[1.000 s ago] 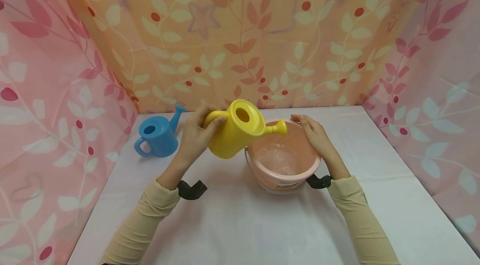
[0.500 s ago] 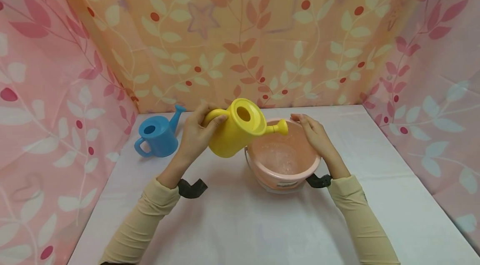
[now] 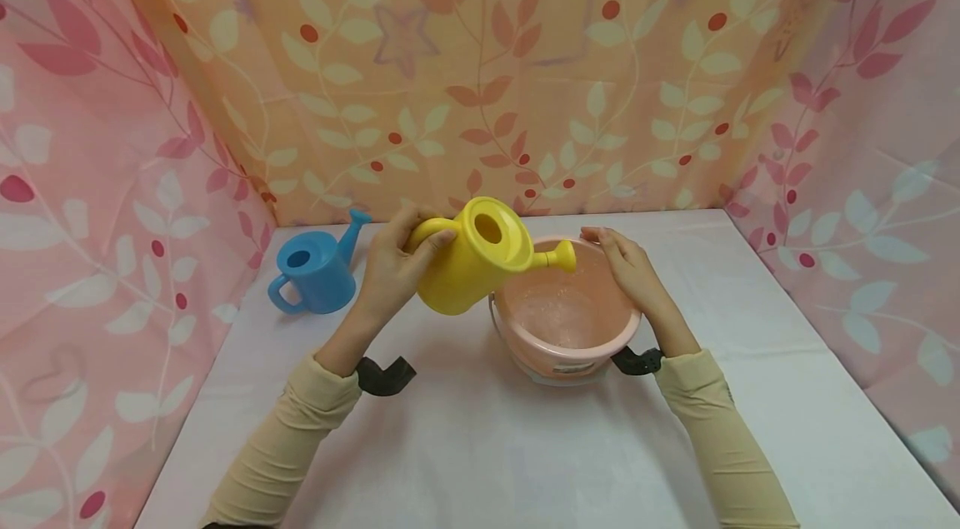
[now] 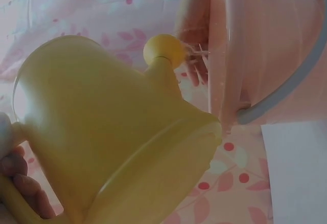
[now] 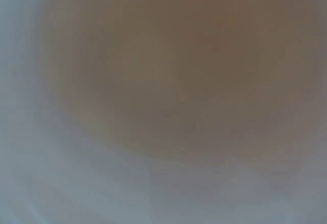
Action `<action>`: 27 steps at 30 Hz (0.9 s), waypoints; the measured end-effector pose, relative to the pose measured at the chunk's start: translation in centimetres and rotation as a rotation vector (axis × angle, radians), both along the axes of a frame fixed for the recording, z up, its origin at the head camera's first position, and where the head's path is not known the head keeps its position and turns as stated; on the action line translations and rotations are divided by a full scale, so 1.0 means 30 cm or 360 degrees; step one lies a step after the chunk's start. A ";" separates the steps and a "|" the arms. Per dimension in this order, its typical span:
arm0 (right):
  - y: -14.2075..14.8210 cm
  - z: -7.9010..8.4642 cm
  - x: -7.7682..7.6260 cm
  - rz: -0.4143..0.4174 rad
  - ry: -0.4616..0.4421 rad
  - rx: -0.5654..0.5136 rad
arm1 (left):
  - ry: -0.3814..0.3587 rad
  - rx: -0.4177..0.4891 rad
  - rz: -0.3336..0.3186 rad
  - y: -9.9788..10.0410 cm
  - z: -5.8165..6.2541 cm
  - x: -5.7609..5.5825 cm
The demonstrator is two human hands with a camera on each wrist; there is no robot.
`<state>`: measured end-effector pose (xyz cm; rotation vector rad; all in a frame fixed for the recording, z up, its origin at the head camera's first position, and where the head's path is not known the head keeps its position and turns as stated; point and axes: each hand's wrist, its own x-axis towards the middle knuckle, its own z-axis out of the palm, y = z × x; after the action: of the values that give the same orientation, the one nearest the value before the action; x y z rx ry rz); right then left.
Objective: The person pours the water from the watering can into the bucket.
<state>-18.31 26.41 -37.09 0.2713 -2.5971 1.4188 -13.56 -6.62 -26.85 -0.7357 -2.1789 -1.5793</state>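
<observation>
My left hand (image 3: 397, 258) grips the handle of a yellow watering can (image 3: 468, 262) and holds it tilted to the right. Its spout reaches over a pink bucket (image 3: 570, 354), and in the left wrist view thin streams of water (image 4: 196, 51) leave the rose (image 4: 162, 50). Ripples stir the water (image 3: 566, 316) in the bucket. On the bucket's far right rim rests my right hand (image 3: 633, 271), its fingers fairly straight. The right wrist view is a brownish blur.
A blue watering can (image 3: 315, 275) stands upright at the back left of the white-covered table (image 3: 487, 454). Leaf-patterned cloth (image 3: 480, 96) closes off the back and both sides. A grey bail handle (image 4: 291, 86) hangs on the bucket's side.
The yellow watering can and both hands stay nearly still. The ripples on the water in the bucket have shifted and look weaker.
</observation>
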 end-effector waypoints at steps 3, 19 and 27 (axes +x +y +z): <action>0.000 -0.001 -0.002 -0.0009 -0.0003 0.0007 | 0.0001 0.0009 -0.0003 0.000 0.000 0.000; 0.000 0.000 -0.003 -0.0002 0.0000 0.0013 | 0.0025 0.0047 -0.0022 0.003 -0.009 -0.006; -0.001 0.000 0.000 -0.0013 -0.0005 0.0017 | 0.0079 0.0049 -0.0023 -0.003 -0.058 -0.053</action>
<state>-18.32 26.39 -37.09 0.2599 -2.6062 1.4043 -15.15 -6.72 -28.58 -0.7750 -2.1140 -1.5813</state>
